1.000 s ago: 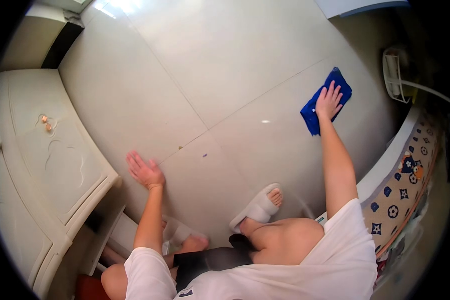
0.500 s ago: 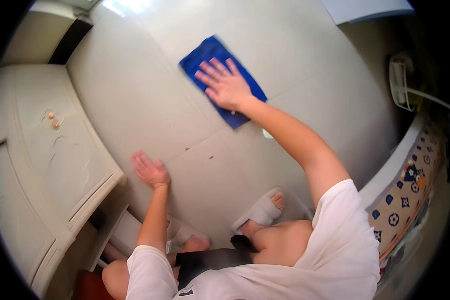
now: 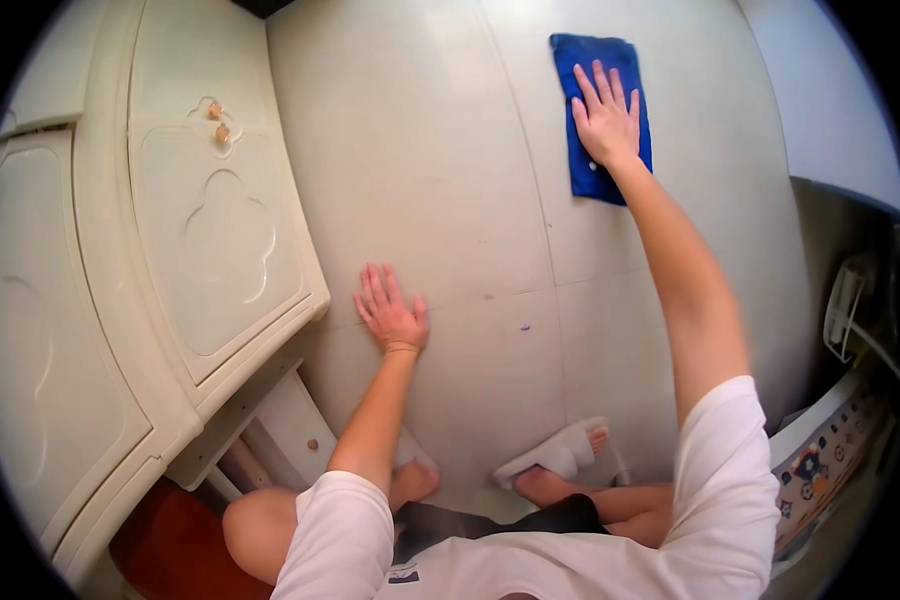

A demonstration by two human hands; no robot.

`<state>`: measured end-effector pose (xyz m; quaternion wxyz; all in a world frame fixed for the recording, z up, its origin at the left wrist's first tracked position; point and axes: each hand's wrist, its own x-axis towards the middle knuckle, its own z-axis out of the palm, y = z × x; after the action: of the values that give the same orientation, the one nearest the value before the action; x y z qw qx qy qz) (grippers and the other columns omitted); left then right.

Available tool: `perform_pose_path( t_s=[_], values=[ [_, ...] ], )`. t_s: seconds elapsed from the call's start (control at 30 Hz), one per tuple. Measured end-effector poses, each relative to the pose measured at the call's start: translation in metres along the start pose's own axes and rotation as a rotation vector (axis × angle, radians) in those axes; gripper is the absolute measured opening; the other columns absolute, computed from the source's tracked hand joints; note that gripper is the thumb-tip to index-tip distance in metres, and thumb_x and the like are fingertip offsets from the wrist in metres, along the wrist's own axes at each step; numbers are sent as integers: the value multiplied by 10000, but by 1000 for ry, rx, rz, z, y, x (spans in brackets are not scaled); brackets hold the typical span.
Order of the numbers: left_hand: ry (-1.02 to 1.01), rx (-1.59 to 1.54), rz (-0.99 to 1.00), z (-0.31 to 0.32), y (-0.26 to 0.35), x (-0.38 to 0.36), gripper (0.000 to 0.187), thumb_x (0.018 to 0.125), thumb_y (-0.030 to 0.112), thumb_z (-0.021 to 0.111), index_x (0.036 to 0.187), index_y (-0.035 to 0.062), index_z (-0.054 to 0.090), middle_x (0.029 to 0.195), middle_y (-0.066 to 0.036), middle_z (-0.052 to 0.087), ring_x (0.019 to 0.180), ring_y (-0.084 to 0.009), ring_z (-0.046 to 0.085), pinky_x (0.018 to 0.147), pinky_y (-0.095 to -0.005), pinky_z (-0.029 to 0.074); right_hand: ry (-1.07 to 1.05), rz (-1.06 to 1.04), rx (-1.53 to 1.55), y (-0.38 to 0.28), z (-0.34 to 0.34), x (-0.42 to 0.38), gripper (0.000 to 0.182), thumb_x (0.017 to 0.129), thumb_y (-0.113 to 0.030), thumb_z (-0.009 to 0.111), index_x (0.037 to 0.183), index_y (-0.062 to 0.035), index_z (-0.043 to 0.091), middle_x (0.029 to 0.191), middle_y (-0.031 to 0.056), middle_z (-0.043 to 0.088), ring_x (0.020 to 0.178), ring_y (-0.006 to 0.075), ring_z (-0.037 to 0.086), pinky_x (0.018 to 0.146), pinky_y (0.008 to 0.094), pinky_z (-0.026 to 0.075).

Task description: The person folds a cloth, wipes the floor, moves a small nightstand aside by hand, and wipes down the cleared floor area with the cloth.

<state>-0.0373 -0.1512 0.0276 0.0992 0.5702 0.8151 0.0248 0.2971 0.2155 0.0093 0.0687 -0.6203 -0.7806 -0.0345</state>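
Observation:
A blue cloth (image 3: 615,185) lies spread flat on the pale tiled floor (image 3: 450,220), toward the top right of the head view. My right hand (image 3: 608,122) rests palm down on it, fingers stretched out and pointing away from me. Farther left and nearer to me, my left hand (image 3: 393,318) is planted flat on the bare tile with its fingers spread, holding nothing. The cloth under my right palm is hidden.
Cream cabinet doors (image 3: 205,200) with small knobs line the left side. A white panel (image 3: 830,90) stands at the upper right, a white rack (image 3: 845,305) below it. A patterned cover (image 3: 820,470) is at the lower right. My slippered foot (image 3: 555,455) is near the bottom.
My right hand and the blue cloth have moved together to the right over the floor, and the cloth has turned more upright in view. My left hand stays planted while the view has shifted.

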Motion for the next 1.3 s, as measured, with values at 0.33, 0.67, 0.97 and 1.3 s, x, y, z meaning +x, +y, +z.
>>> perform_pose_path(
  t_s=[0.33,0.67,0.97,1.3],
  values=[
    [-1,-11,-6,-4,1,2,906,909,478,587,1684,91,320,1770,-175,227,1645,-341,176,1315,-577,85,-241,-900,227,-137,-37,3,582,1039,-358,510,1619,-341,463,1746,-11,354,1624,250,278,1323,554,164],
    [-39,-40,-10,2,-4,-1,915,906,473,602,1690,103,308,1782,-158,202,1652,-334,165,1304,-619,87,-265,-837,303,-122,-42,-2,549,1040,-354,548,1588,-343,515,1712,-19,414,1602,235,326,1320,534,195],
    [-17,-44,11,-2,1,1,932,908,497,603,1682,70,308,1759,-176,245,1643,-360,171,1307,-606,83,-106,-787,240,-206,-12,40,529,1081,-434,489,1607,-379,479,1742,-21,360,1627,243,268,1325,540,158],
    [-38,-60,-2,-1,0,-3,972,881,504,631,1691,83,294,1771,-160,220,1648,-344,160,1308,-610,77,-110,-976,485,-228,-22,0,594,918,-327,662,1508,-299,605,1678,3,459,1554,256,407,1277,560,281]
  ],
)
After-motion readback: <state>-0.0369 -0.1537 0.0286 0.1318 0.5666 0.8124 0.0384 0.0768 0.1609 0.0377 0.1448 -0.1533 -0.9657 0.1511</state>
